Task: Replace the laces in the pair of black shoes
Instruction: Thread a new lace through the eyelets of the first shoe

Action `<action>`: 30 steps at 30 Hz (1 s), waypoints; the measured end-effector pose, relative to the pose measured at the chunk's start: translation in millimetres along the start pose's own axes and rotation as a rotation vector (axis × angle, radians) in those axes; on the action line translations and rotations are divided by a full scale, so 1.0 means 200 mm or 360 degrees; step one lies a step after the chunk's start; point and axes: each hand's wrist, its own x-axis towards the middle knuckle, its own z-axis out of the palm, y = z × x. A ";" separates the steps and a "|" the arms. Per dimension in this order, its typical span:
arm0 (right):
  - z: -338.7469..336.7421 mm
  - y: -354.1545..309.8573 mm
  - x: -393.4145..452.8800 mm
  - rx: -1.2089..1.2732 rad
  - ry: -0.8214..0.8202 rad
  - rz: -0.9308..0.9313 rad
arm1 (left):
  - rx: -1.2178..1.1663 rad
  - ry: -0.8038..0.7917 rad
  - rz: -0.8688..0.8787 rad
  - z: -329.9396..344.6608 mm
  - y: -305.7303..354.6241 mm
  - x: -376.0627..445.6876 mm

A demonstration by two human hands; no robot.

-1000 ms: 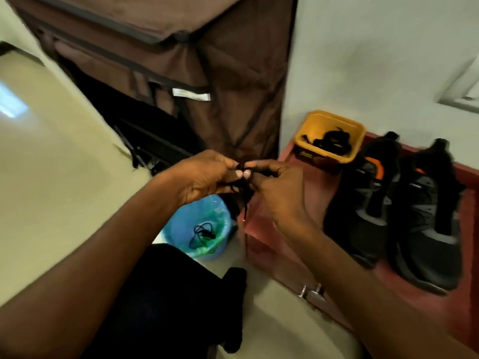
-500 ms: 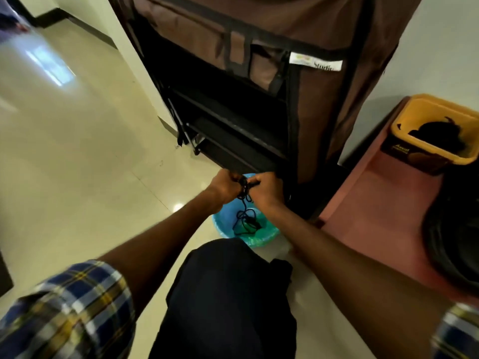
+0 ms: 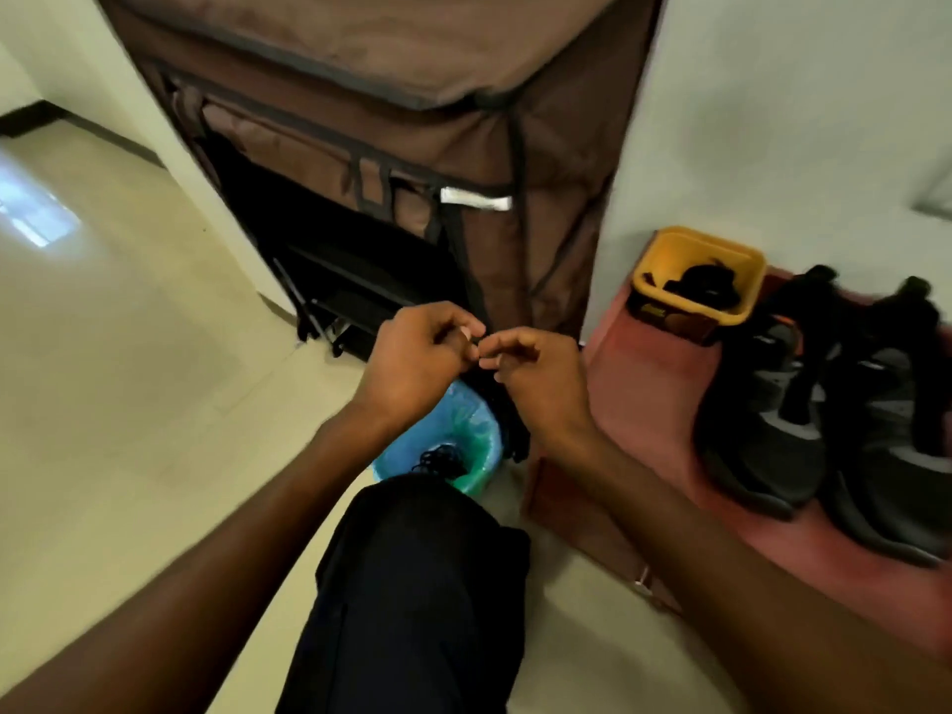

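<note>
I pinch a black lace [image 3: 507, 414] between both sets of fingertips, left hand [image 3: 417, 360] and right hand [image 3: 536, 378] close together, probably to work it loose. The black shoes [image 3: 824, 420] wait on the red mat [image 3: 644, 404], well right.

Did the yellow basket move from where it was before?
No. The yellow basket sits in the same spot, at the wall end of the red mat beside the black shoes; only the camera swung.

Brown fabric cabinet [image 3: 412, 95] against pale wall [image 3: 772, 121], glossy floor [image 3: 129, 378].
</note>
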 end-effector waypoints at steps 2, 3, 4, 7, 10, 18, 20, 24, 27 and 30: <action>-0.22 -0.12 -0.04 0.0129 0.0104 -0.0039 | -0.0126 0.0014 0.0195 0.12 0.20 -0.05; -0.32 -0.16 -0.05 0.0152 0.0148 -0.0061 | -0.0144 0.0039 0.0270 0.19 0.28 -0.06; -0.43 -0.18 -0.07 0.0147 0.0202 -0.0092 | -0.0180 0.0048 0.0329 0.28 0.37 -0.06; -0.75 -0.17 -0.10 0.0060 0.0387 -0.0138 | -0.0361 0.0021 0.0294 0.59 0.51 0.00; -0.99 -0.09 -0.13 0.0020 0.0605 -0.0085 | -0.0439 0.0004 0.0219 0.90 0.56 0.08; -1.34 0.07 -0.04 -0.0750 0.0752 -0.0276 | -0.0024 -0.0108 0.0380 1.36 0.54 0.14; -1.36 0.09 -0.03 -0.0814 0.0711 -0.0285 | 0.0078 -0.0204 0.0435 1.38 0.54 0.14; -1.37 0.12 -0.01 -0.0689 0.0698 -0.0118 | 0.0260 -0.0535 0.0458 1.42 0.45 0.08; -1.35 0.14 0.02 -0.0554 0.0711 0.0011 | 0.0231 -0.0571 0.0413 1.46 0.40 0.08; -1.33 0.13 0.02 -0.0482 0.0692 0.0026 | 0.0163 -0.0546 0.0399 1.46 0.41 0.09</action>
